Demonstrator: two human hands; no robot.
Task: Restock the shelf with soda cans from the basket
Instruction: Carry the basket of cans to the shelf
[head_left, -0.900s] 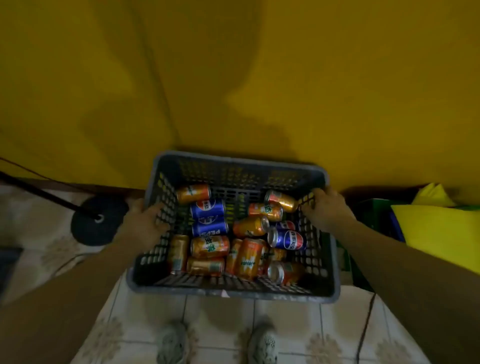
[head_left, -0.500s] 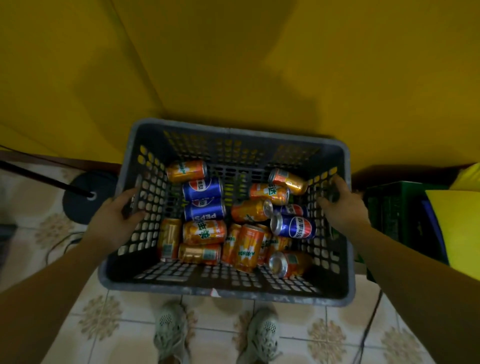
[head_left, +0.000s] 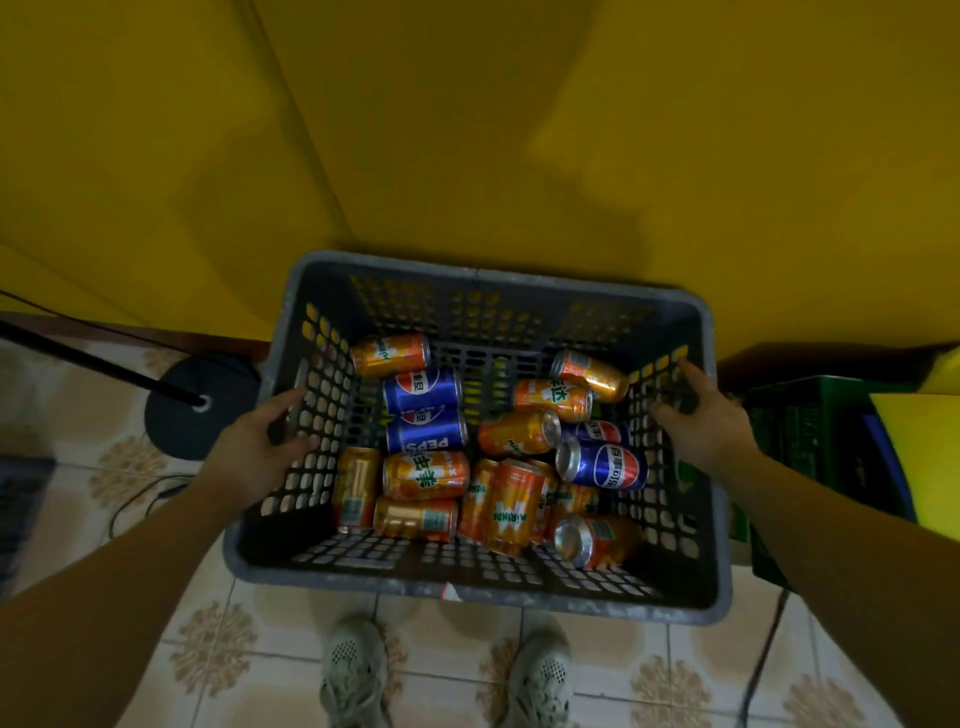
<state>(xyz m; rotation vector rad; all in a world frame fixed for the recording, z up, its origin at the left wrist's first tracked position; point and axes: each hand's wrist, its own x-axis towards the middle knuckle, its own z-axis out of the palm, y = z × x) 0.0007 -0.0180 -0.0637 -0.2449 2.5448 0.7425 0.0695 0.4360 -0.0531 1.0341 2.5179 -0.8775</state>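
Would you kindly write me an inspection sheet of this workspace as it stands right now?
Surface: patterned tiled floor, with the person's shoes below the basket.
Job's things: grey basket holding orange cans and blue cans, all lying on their sides; no shelf in view.
Clutter: round black stand base at left, green crate at right.
Hands: left hand grips the basket's left wall; right hand grips its right wall.
Cables: thin black cable on the floor at left; another dark cable at right.
Surroundings: yellow wall behind the basket.
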